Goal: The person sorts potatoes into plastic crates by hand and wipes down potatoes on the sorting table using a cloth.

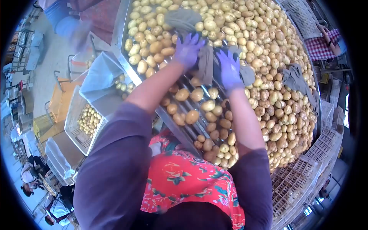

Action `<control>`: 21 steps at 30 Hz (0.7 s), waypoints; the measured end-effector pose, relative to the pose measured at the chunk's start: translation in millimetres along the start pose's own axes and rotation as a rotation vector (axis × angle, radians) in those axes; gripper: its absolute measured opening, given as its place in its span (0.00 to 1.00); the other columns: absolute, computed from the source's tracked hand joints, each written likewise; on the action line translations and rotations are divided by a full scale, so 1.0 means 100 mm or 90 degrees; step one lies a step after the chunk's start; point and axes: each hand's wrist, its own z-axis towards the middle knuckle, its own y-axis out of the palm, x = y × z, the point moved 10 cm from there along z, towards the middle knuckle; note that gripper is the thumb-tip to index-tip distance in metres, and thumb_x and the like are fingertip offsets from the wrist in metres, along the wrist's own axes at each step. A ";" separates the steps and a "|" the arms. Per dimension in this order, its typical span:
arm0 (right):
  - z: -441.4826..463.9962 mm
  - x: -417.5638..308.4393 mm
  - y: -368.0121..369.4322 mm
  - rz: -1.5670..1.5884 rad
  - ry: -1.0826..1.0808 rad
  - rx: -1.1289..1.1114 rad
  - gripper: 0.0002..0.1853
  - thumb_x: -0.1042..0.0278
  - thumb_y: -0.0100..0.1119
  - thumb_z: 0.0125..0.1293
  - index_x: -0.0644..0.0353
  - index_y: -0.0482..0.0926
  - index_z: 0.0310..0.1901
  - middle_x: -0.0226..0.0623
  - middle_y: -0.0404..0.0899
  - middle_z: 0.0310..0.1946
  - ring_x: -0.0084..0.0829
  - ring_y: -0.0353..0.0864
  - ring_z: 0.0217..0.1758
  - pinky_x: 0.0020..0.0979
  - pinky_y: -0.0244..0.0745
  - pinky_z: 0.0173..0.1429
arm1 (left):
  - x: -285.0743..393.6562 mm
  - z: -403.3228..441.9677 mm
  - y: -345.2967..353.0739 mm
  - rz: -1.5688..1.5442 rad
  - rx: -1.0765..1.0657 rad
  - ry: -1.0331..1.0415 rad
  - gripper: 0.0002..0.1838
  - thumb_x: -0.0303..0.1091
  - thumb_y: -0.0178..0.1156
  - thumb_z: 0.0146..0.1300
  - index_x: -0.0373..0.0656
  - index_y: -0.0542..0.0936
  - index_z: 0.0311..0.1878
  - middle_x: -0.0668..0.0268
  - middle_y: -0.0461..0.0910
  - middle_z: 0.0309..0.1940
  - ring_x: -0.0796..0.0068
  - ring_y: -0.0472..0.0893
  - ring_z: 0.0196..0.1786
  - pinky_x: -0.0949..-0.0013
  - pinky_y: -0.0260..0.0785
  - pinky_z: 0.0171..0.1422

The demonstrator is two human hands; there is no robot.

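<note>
A large heap of yellow-brown potatoes [276, 61] covers a slatted metal sorting table [199, 122]. My left hand [189, 50], in a purple glove, lies with its fingers spread at the edge of the heap. My right hand [230, 71], gloved the same way, is a short way to the right, fingers stretched out and apart. Between the two hands hangs a grey-brown cloth [206, 65]; whether either palm touches it is hidden. Another grey cloth [183, 18] lies above my left hand. Nearer my body, loose potatoes [197, 94] rest on the slats.
To the left stand a white crate [73, 130] of small potatoes and a plastic-lined container [101, 76]. Slatted crates [293, 184] are stacked at lower right. A co-worker's blurred blue sleeve [63, 23] is at upper left, another's checked garment [322, 46] at right.
</note>
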 end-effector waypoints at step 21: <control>-0.32 -1.47 -0.66 0.345 -0.192 0.062 0.18 0.73 0.58 0.58 0.58 0.76 0.51 0.43 0.79 0.45 0.46 0.80 0.46 0.41 0.74 0.49 | -1.87 -1.17 -1.37 -0.817 0.336 -0.279 0.21 0.38 0.37 0.74 0.38 0.67 0.64 0.60 0.73 0.58 0.70 0.76 0.57 0.67 0.68 0.61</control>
